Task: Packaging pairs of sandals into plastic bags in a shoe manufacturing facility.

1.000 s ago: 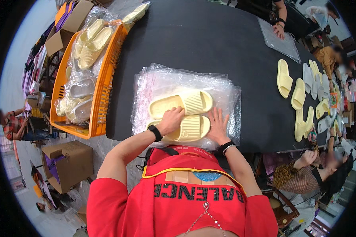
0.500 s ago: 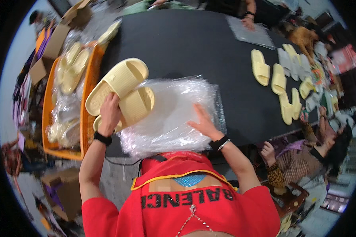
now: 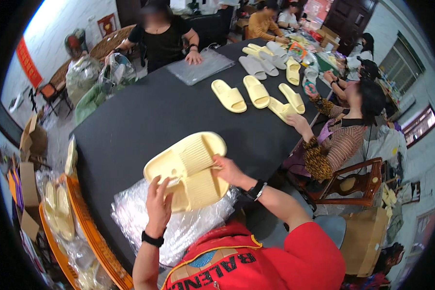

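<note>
A pair of pale yellow slippers [image 3: 194, 155] is held side by side, just above a stack of clear plastic bags [image 3: 135, 205] at the near edge of the black table. My right hand [image 3: 229, 171] is closed on the toe end, thumb by the strap of the nearer slipper. At the heel end, my left hand [image 3: 158, 205] has curved fingers around the nearer slipper, hiding part of its heel.
An orange crate [image 3: 89, 232] with bagged slippers stands at left. Farther along the black table [image 3: 125, 128] lie loose yellow slippers [image 3: 228, 96] and grey slippers [image 3: 253, 66]. Across it, a person's hand [image 3: 194, 57] rests on a plastic bag [image 3: 198, 68]; at right, another person's hand [image 3: 299, 124] touches a slipper.
My right hand has come off the bags and taken hold of the slippers. My left hand has shifted from between the slippers to the heel end. The view has turned right.
</note>
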`<state>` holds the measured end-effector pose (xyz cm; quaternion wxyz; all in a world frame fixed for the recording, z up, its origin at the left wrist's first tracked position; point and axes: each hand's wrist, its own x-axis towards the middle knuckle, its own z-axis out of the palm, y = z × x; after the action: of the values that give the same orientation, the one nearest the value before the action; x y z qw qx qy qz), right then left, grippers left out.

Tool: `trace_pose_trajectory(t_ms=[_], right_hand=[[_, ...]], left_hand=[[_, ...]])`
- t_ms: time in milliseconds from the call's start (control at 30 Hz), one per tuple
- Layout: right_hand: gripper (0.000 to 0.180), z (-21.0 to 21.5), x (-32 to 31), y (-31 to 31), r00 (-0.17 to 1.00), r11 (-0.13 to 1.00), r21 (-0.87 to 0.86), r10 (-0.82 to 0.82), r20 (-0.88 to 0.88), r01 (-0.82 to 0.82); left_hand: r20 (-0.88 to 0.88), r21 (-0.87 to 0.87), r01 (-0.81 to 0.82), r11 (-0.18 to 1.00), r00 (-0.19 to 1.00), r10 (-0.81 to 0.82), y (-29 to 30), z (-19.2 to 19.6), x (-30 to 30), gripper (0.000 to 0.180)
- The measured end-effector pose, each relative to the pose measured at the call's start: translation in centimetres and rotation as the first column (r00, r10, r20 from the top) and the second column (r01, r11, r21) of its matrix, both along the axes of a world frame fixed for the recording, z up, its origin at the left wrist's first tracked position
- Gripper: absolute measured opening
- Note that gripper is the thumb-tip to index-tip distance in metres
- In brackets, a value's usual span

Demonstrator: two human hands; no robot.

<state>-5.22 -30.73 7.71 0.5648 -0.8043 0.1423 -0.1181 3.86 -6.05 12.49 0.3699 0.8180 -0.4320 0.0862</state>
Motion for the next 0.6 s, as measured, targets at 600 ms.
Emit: trace_pose_trajectory(t_ms=[600], right_hand=[[0.060,-8.7,0.0,-3.1,0.895,0.975,0.212,0.031,-0.445,0.072]], left_hand=[[0.084,0.340,-0.573,0.746,0.808,0.583,13.7,-10.8,-0.3,0.052]])
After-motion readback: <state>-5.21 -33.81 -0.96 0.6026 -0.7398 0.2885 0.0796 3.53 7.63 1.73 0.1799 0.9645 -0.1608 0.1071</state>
